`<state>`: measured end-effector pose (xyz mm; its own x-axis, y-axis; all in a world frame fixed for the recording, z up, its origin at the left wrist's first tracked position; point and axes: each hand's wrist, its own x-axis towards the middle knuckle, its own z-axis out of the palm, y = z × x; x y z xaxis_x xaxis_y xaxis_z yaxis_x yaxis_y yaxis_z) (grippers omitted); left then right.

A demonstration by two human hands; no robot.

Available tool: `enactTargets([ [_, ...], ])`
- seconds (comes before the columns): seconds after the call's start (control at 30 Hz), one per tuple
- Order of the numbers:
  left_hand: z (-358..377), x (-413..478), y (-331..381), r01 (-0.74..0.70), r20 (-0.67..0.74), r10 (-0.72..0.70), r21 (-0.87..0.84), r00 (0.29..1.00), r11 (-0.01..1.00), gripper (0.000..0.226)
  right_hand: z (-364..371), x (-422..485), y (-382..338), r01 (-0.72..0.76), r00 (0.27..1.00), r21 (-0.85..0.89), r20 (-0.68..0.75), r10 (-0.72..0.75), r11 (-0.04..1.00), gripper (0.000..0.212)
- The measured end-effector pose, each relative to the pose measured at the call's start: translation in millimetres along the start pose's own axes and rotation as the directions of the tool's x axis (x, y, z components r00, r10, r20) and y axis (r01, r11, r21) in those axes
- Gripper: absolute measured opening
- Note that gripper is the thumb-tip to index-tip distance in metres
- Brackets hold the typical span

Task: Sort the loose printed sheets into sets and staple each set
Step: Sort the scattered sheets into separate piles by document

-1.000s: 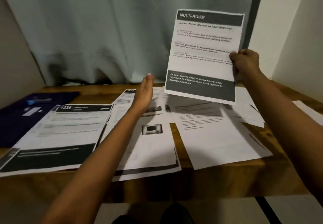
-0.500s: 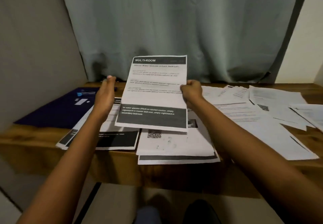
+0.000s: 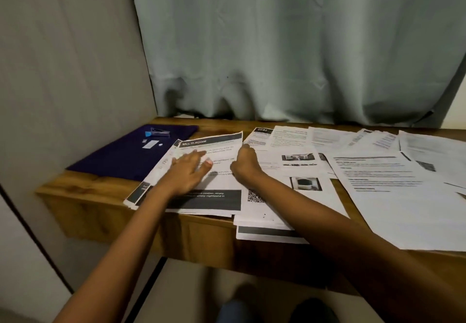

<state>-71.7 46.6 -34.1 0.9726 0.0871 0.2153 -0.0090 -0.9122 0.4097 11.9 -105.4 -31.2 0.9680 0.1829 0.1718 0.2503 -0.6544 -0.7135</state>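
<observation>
Sheet [image 3: 220, 179] lies on a pile [image 3: 141, 194]; left hand [image 3: 187, 171] presses flat on it, right hand [image 3: 245, 162] grips its edge.

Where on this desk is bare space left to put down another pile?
The desk shows bare wood at its front left corner, before the purple cloth, and in a narrow strip along the curtain behind the MULTI-ROOM sheet. The cloth's near half is free too. Rightward, loose sheets overlap everywhere.

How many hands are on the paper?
2. The left hand lies flat on the MULTI-ROOM sheet; the right hand holds its right edge. None hidden.
</observation>
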Motion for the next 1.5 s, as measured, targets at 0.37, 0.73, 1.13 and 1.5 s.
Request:
enactTargets([
  [0.37, 18, -3, -18, 0.055, 0.22, -0.113, 0.254, 0.969, 0.966, 0.067, -24, -3, 35, 0.42, 0.852, -0.431, 0.491, -0.183, 0.798, 0.057],
  [0.73, 12, 11, -8, 0.062, 0.187, -0.103, 0.212, 0.977, 0.975, 0.063, -32, -1, 44, 0.458, 0.836, -0.302, 0.466, -0.289, 0.836, 0.057],
  [1.13, 47, 89, 127, -0.257, 0.059, 0.253, 0.08, 0.966, 0.963, 0.06, -126, 42, 87, 0.24, 0.97, -0.372, 0.134, -0.203, 0.897, 0.055],
  [1.5, 110, 116, 229, -0.387, 0.1, 0.389, -0.036, 0.916, 0.921, 0.061, -247, 41, 201, -0.217, 0.976, -0.443, -0.089, 0.199, 0.87, 0.046],
])
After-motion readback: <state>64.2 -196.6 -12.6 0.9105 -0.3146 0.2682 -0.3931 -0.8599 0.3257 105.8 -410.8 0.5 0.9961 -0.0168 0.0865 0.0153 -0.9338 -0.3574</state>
